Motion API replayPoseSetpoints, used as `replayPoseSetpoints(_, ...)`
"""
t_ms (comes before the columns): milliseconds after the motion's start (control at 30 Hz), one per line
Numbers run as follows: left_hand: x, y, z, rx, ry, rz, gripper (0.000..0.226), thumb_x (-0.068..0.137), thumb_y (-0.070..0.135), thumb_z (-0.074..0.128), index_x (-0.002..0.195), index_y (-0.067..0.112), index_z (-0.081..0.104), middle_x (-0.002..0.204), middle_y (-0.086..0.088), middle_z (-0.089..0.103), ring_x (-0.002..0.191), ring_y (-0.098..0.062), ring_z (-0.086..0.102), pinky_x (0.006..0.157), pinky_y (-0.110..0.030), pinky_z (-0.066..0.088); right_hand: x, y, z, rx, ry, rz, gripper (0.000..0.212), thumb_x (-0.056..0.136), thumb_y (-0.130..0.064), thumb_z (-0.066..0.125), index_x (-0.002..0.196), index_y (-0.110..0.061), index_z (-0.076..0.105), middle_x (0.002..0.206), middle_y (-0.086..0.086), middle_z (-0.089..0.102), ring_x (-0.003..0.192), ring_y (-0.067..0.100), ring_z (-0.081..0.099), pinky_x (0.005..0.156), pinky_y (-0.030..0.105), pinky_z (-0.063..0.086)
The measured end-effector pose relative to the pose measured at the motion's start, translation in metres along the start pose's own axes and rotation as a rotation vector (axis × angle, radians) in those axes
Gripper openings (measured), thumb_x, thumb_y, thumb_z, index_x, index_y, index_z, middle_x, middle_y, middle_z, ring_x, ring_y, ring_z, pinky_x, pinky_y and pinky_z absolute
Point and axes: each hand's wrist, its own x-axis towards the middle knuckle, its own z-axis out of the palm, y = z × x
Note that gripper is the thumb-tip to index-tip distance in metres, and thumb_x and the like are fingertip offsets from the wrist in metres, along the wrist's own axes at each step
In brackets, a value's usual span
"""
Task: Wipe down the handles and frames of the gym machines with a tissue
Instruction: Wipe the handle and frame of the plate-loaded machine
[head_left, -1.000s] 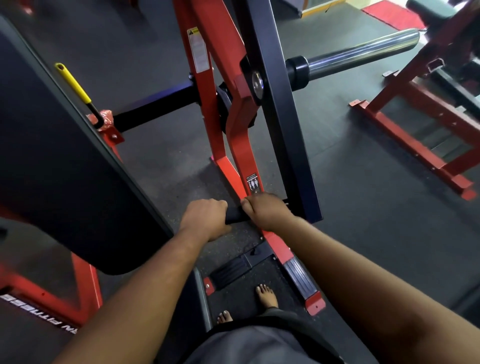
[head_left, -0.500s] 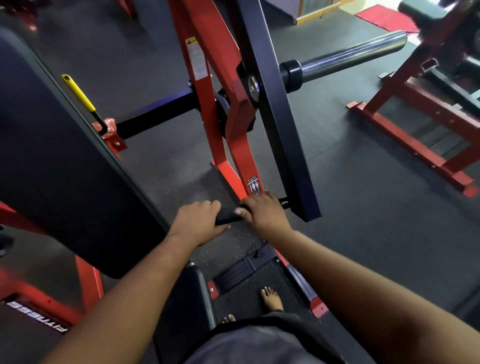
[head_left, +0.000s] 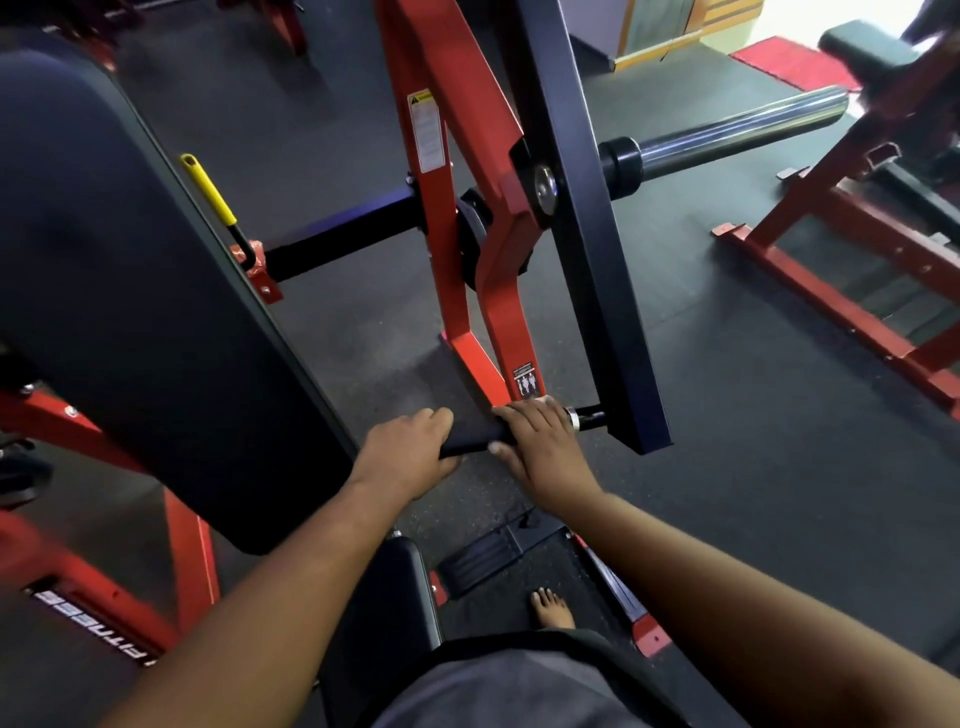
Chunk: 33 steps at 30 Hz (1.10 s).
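Lower centre of the frame, both forearms reach forward to the black handle (head_left: 470, 434). The left hand (head_left: 410, 452) wraps its near end. The right hand (head_left: 540, 441) curls over the far end, thumb beneath. No tissue shows. The handle looks rigid, padded and fixed, so firm strokes should suit it. Beyond rises the red frame (head_left: 452, 171).

We are seeing the left hand (head_left: 410, 454) and right hand (head_left: 540, 441) lying side by side on the handle (head_left: 470, 434), which is jutting left from the lever arm (head_left: 587, 218). The back pad (head_left: 130, 291) is standing to their left, the upright frame (head_left: 441, 208) behind them, and the weight sleeve (head_left: 737, 130) is reaching off to the right.
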Motion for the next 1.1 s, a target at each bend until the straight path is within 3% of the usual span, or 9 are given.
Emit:
replayPoseSetpoints(100,-0.001,-0.001,-0.002,0.02,-0.008,0.001,0.036,0.094,0.056,0.056,0.107,0.024,0.047,0.102,0.006,0.06,0.088,-0.021,0.066,0.064,-0.035,0.051,-0.01,0.027,-0.008,-0.21,-0.158,-0.158,0.087,0.09,-0.042,0.07,0.16,-0.013,0.027,0.161,0.007,0.034,0.151,0.026,0.028,0.128,0.042,0.008)
replayPoseSetpoints(267,0.0,-0.005,-0.006,-0.016,-0.069,0.043,0.046,0.092,0.064,0.058,0.107,0.023,0.044,0.104,0.005,0.057,0.088,-0.02,0.062,0.066,-0.036,0.051,0.028,0.007,-0.033,-0.354,-0.32,-0.106,0.052,0.098,-0.003,0.051,0.147,-0.009,0.039,0.146,0.013,0.05,0.133,0.033,0.05,0.112,0.041,0.039)
replayPoseSetpoints(367,-0.004,-0.011,-0.002,-0.083,-0.073,0.089,0.047,0.097,0.065,0.049,0.116,0.023,0.045,0.113,0.004,0.054,0.099,-0.021,0.059,0.073,-0.039,0.052,0.025,-0.002,-0.044,-0.276,-0.438,-0.112,0.067,0.1,0.005,0.043,0.161,-0.009,0.019,0.166,0.012,0.025,0.15,0.03,0.03,0.123,0.037,0.023)
replayPoseSetpoints(467,-0.008,-0.016,0.003,-0.086,-0.074,0.122,0.052,0.103,0.059,0.037,0.139,0.021,0.04,0.135,0.001,0.051,0.116,-0.023,0.057,0.086,-0.042,0.052,0.008,0.015,-0.055,0.034,-0.328,-0.045,0.06,0.104,0.0,0.042,0.159,-0.022,0.03,0.166,0.004,0.03,0.152,0.02,0.029,0.119,0.024,0.019)
replayPoseSetpoints(667,-0.013,-0.01,0.003,-0.11,-0.065,0.094,0.047,0.106,0.055,0.035,0.137,0.02,0.039,0.141,-0.001,0.047,0.116,-0.024,0.058,0.088,-0.045,0.051,0.006,-0.02,-0.022,0.051,-0.028,0.351,0.041,0.106,-0.006,0.042,0.141,-0.021,0.056,0.155,0.011,0.046,0.146,0.036,0.037,0.119,0.046,0.031)
replayPoseSetpoints(733,-0.013,-0.01,0.003,-0.124,-0.071,0.084,0.047,0.106,0.054,0.037,0.138,0.02,0.038,0.144,-0.001,0.046,0.118,-0.025,0.058,0.087,-0.046,0.05,0.009,-0.057,-0.007,0.124,0.003,0.319,0.04,0.106,-0.007,0.043,0.144,-0.018,0.053,0.159,0.012,0.04,0.15,0.033,0.03,0.119,0.041,0.029)
replayPoseSetpoints(867,-0.013,-0.009,0.004,-0.136,-0.08,0.065,0.049,0.106,0.054,0.037,0.142,0.021,0.037,0.149,-0.001,0.043,0.122,-0.027,0.058,0.088,-0.048,0.049,-0.001,-0.064,-0.01,0.172,-0.062,-0.009,0.049,0.105,-0.002,0.044,0.153,-0.013,0.044,0.16,-0.004,0.03,0.151,0.01,0.014,0.122,0.019,0.001)
replayPoseSetpoints(933,-0.014,-0.009,0.002,-0.106,-0.088,0.063,0.049,0.106,0.054,0.035,0.141,0.02,0.037,0.15,-0.001,0.042,0.12,-0.027,0.058,0.088,-0.048,0.049,-0.007,-0.022,-0.013,0.039,-0.065,-0.046,0.056,0.101,0.002,0.044,0.154,-0.016,0.041,0.162,0.0,0.033,0.154,0.016,0.02,0.125,0.025,0.002)
replayPoseSetpoints(1100,-0.013,-0.006,0.0,-0.076,-0.1,0.054,0.049,0.106,0.055,0.032,0.139,0.019,0.039,0.15,-0.001,0.041,0.115,-0.027,0.06,0.087,-0.047,0.049,-0.006,-0.008,-0.003,0.03,0.051,0.305,0.049,0.105,-0.005,0.042,0.152,-0.016,0.044,0.162,0.005,0.037,0.155,0.02,0.019,0.128,0.043,0.008)
